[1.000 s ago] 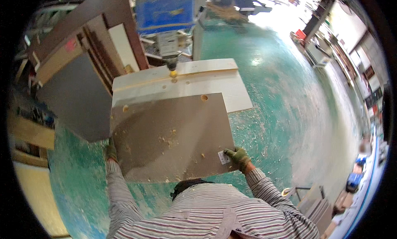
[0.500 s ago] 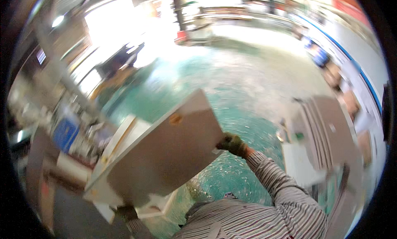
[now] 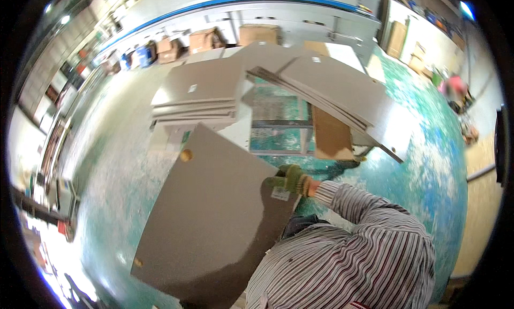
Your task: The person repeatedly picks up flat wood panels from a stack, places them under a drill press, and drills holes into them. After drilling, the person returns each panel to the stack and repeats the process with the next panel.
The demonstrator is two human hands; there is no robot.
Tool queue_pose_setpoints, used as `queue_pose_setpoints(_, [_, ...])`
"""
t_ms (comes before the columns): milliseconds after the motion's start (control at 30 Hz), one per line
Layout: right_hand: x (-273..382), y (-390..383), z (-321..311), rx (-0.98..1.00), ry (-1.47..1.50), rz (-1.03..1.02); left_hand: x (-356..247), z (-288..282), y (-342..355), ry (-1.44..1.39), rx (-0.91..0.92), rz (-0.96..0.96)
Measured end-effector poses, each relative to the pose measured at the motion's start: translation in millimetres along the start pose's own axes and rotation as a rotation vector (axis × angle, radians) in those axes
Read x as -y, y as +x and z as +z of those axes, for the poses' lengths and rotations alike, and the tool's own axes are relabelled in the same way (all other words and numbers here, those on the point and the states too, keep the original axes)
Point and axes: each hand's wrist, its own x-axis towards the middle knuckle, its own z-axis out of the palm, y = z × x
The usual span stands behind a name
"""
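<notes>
A large grey-brown flat panel (image 3: 214, 207) is held tilted in front of my body. Two round yellowish spots show along its left edge, and a small white label (image 3: 280, 193) sits near its right edge. My right hand (image 3: 293, 180), in a green knit glove, is closed over that edge, just above the label. My left hand is out of sight; the panel or the lower rim of the picture hides it. Beyond the panel lie a stack of similar panels (image 3: 201, 81) on the left and a fanned stack of panels (image 3: 334, 84) on the right.
The stacks rest on a low metal frame (image 3: 281, 124), with a brown board (image 3: 327, 132) at its right. Cardboard boxes (image 3: 206, 40) line a long white machine (image 3: 316, 28) with a blue strip. Green worn floor (image 3: 115, 212) lies to the left.
My view has swung to the right, so the panel stacks now lie ahead. The panel has turned with me, still in my right hand. My left hand, partly visible before, has dropped from view.
</notes>
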Motion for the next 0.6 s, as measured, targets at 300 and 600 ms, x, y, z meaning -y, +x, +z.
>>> queue_pose_setpoints(300, [-186,-124,-133,-0.506,0.294,0.655,117,315,116,0.634,0.600,0.028])
queue_pose_setpoints(600, [-343,-172,-249,-0.968,0.515,0.819,385,604,150,1.020,1.059,-0.030])
